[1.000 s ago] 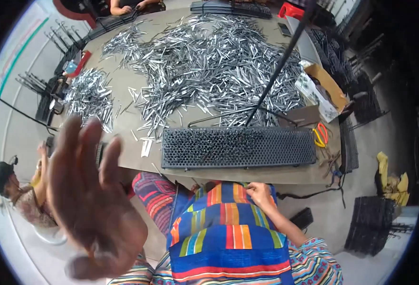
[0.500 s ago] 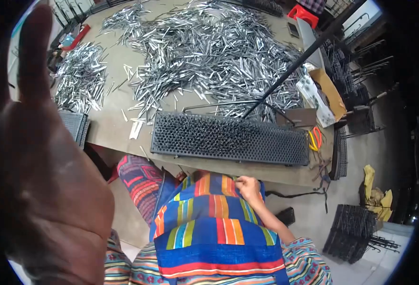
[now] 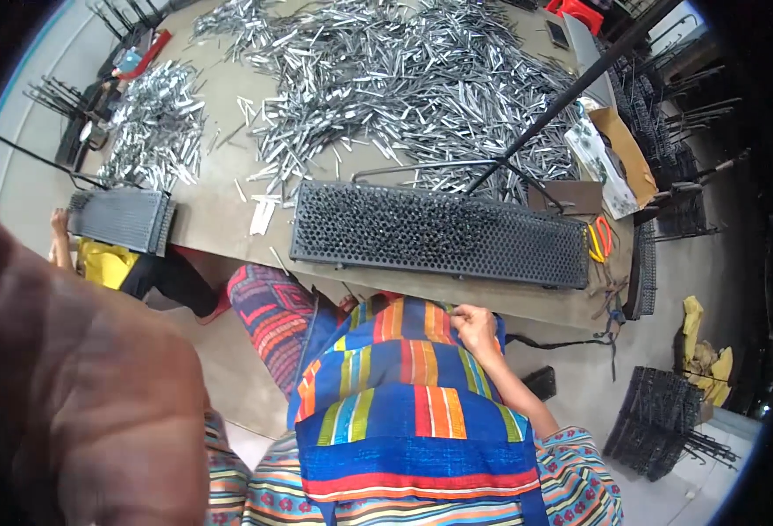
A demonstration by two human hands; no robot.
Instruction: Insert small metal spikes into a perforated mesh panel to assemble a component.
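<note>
My left hand (image 3: 115,394) is large and blurred, held up close at the left, palm showing; its fingers run out of view or are smeared. My right hand (image 3: 477,331) rests at the upper right edge of the blue apron (image 3: 386,456) with bright stripes over my lap. Its fingers are closed, and what they hold, if anything, is hidden. Just beyond, on the table, lies a dark rectangular rack (image 3: 439,237) covered with small holes; several holes in its left and middle part look filled. Behind it spreads a big heap of thin silvery metal strips (image 3: 421,96).
Orange-and-yellow-handled pliers (image 3: 599,238) lie right of the rack, near an opened cardboard box (image 3: 623,158). A dark rod (image 3: 570,96) slants across the table. At left, another person's hand (image 3: 60,223) is at a second rack (image 3: 119,219). Stacked dark racks (image 3: 654,425) stand on the floor.
My left hand has dropped lower and leftward, uncovering the second rack and the person's hand there. The view has shifted slightly, and my right hand stays at the apron's edge.
</note>
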